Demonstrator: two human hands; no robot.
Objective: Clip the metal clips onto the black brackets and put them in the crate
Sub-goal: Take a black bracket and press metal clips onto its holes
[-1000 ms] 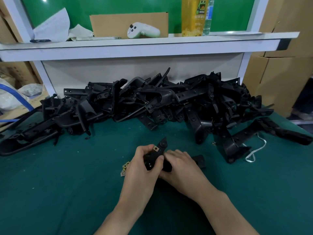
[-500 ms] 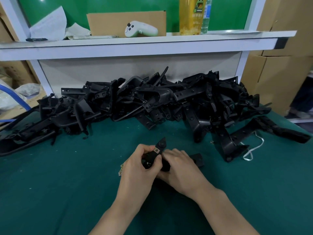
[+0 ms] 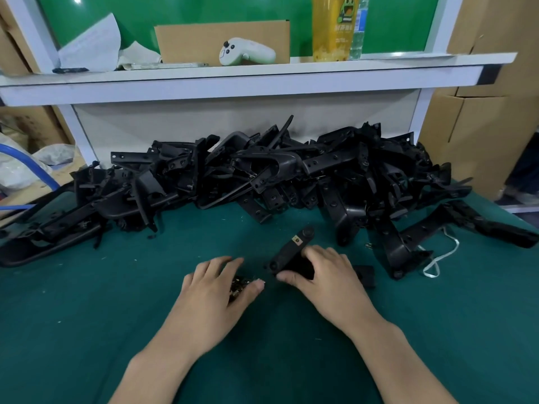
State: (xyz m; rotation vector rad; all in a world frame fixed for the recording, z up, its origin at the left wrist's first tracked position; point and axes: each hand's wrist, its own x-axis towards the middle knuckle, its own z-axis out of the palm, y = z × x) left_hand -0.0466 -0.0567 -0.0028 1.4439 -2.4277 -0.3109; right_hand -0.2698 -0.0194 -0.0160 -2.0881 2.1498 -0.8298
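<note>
Bright, even overhead light, soft shadows, edges bowed outward.

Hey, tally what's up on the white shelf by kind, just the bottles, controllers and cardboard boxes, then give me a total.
Bottles: 2, the yellow bottle and the clear bottle behind it
White controller: 1
Cardboard box: 1
Total: 4
</note>
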